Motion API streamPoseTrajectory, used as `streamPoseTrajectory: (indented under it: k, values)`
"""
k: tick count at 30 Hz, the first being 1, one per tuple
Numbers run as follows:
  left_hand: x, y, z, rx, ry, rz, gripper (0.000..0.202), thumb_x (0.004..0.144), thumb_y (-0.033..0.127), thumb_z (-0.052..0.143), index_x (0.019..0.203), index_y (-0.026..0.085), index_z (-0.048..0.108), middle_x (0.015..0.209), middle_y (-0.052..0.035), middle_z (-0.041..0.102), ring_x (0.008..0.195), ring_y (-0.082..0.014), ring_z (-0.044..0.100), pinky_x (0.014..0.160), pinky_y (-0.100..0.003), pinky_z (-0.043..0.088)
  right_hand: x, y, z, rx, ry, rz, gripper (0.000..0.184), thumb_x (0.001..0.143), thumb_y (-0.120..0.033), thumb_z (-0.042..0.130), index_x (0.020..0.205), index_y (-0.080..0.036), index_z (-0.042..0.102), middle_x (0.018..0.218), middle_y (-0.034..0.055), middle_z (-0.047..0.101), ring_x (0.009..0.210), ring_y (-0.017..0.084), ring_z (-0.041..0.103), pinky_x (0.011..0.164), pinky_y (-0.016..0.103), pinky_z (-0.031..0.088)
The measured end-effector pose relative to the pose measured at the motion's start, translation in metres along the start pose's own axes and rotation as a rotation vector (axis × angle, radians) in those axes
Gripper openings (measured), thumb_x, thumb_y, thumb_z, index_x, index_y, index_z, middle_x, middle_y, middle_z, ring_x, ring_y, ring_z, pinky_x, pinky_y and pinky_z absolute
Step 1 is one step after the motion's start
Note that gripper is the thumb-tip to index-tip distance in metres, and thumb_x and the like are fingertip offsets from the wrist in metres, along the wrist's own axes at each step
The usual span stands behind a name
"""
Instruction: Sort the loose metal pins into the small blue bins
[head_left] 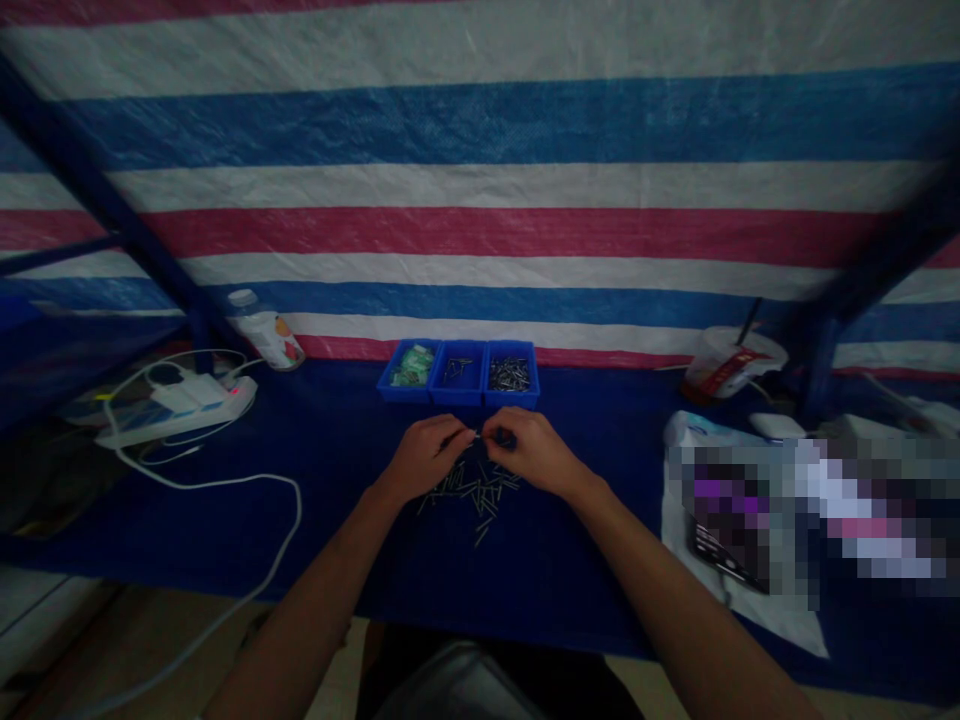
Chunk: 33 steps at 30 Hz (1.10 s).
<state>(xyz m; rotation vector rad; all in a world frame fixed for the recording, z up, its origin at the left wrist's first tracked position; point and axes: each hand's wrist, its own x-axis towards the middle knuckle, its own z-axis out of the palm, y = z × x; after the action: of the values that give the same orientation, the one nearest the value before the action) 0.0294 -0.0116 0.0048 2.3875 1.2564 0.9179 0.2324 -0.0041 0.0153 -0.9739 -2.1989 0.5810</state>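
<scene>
My left hand point(430, 456) and my right hand point(529, 452) meet above the blue table, fingertips pinched together and almost touching. A tiny light-coloured piece shows between the fingertips, too small and dim to name. Dark shapes show at the fingers of both hands; whether they are parts or shadow I cannot tell. Below the hands lies a loose pile of thin metal pins point(484, 493). Just beyond stand three joined blue bins: the left bin point(384, 388) holds small pale-green packets, the middle bin point(459, 394) a few metal pieces, the right bin point(534, 372) many small metal parts.
To the left, a white power strip point(180, 408) trails a white cable point(259, 477) over the table edge. A bottle point(268, 335) stands behind it. On the right are a cup with a straw point(727, 360), a phone point(727, 553) on a white sheet, and a blurred-out area. Striped tarpaulin hangs behind.
</scene>
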Motion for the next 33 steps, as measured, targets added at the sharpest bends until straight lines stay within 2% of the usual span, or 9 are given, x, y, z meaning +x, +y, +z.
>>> streamPoseTrajectory:
  k: [3, 7, 12, 15, 21, 25, 27, 30, 33]
  values:
    - [0.0, 0.001, -0.001, -0.04, 0.003, -0.029, 0.036, 0.098, 0.033, 0.043, 0.068, 0.017, 0.057, 0.065, 0.0016, 0.056, 0.06, -0.0117, 0.052, 0.06, -0.025, 0.037, 0.001, -0.001, 0.001, 0.125, 0.054, 0.03, 0.01, 0.079, -0.013, 0.061, 0.084, -0.02, 0.067, 0.082, 0.0012, 0.067, 0.073, 0.014, 0.058, 0.07, 0.027, 0.043]
    - [0.001, 0.003, -0.002, -0.111, 0.039, -0.037, 0.034, 0.098, 0.031, 0.043, 0.072, 0.016, 0.059, 0.066, 0.0013, 0.058, 0.061, -0.012, 0.054, 0.061, -0.024, 0.038, 0.002, 0.0, 0.003, 0.346, 0.133, 0.169, 0.012, 0.082, -0.029, 0.066, 0.089, -0.019, 0.066, 0.076, -0.0006, 0.064, 0.064, 0.012, 0.053, 0.06, 0.026, 0.041]
    - [0.0, 0.003, -0.003, -0.173, 0.08, -0.021, 0.024, 0.095, 0.031, 0.05, 0.083, 0.016, 0.064, 0.073, 0.0003, 0.063, 0.065, -0.0122, 0.055, 0.063, -0.024, 0.041, 0.002, 0.004, 0.005, 0.405, 0.08, 0.273, 0.036, 0.088, -0.047, 0.057, 0.066, -0.019, 0.055, 0.059, -0.0033, 0.05, 0.055, 0.011, 0.043, 0.053, 0.026, 0.032]
    - [-0.001, 0.003, -0.002, -0.186, 0.096, -0.006, 0.022, 0.095, 0.031, 0.051, 0.086, 0.016, 0.065, 0.075, -0.0004, 0.064, 0.065, -0.0121, 0.055, 0.062, -0.024, 0.041, 0.004, 0.005, 0.007, 0.525, 0.043, 0.277, 0.04, 0.09, -0.05, 0.054, 0.064, -0.02, 0.054, 0.059, -0.003, 0.05, 0.054, 0.011, 0.043, 0.054, 0.026, 0.032]
    - [-0.005, -0.003, -0.003, -0.256, 0.137, 0.016, 0.028, 0.091, 0.042, 0.057, 0.099, 0.015, 0.064, 0.075, -0.0006, 0.063, 0.063, -0.0126, 0.055, 0.059, -0.024, 0.041, 0.005, 0.002, 0.003, 0.845, 0.062, 0.3, 0.029, 0.081, -0.048, 0.067, 0.075, -0.021, 0.058, 0.066, -0.0036, 0.054, 0.055, 0.01, 0.046, 0.054, 0.026, 0.033]
    - [-0.007, -0.008, -0.004, -0.329, 0.164, 0.023, 0.045, 0.095, 0.052, 0.043, 0.109, 0.014, 0.063, 0.08, -0.0036, 0.063, 0.07, -0.0159, 0.058, 0.064, -0.027, 0.043, 0.001, -0.007, -0.009, 1.168, 0.099, 0.288, 0.026, 0.073, -0.043, 0.075, 0.083, -0.023, 0.064, 0.068, -0.0028, 0.057, 0.059, 0.011, 0.049, 0.057, 0.026, 0.035]
    - [-0.008, -0.01, -0.004, -0.337, 0.171, 0.024, 0.051, 0.097, 0.055, 0.037, 0.107, 0.014, 0.064, 0.078, -0.0039, 0.062, 0.069, -0.0161, 0.057, 0.065, -0.028, 0.043, 0.0, -0.009, -0.013, 1.283, 0.113, 0.302, 0.024, 0.071, -0.042, 0.076, 0.076, -0.022, 0.064, 0.068, -0.002, 0.057, 0.06, 0.011, 0.049, 0.057, 0.026, 0.035]
    - [-0.008, -0.011, -0.003, -0.342, 0.177, 0.029, 0.055, 0.098, 0.056, 0.032, 0.103, 0.013, 0.066, 0.075, -0.004, 0.061, 0.068, -0.0163, 0.056, 0.066, -0.029, 0.043, 0.003, -0.005, -0.013, 1.285, 0.144, 0.391, 0.031, 0.071, -0.04, 0.074, 0.058, -0.02, 0.055, 0.058, -0.0029, 0.049, 0.054, 0.01, 0.045, 0.053, 0.026, 0.033]
    - [-0.007, -0.011, -0.003, -0.34, 0.182, 0.033, 0.056, 0.098, 0.057, 0.032, 0.101, 0.013, 0.067, 0.074, -0.0041, 0.061, 0.068, -0.0166, 0.056, 0.066, -0.029, 0.043, 0.006, 0.005, -0.009, 1.132, 0.138, 0.577, 0.035, 0.071, -0.041, 0.07, 0.053, -0.02, 0.049, 0.05, -0.0047, 0.041, 0.047, 0.009, 0.039, 0.049, 0.026, 0.029]
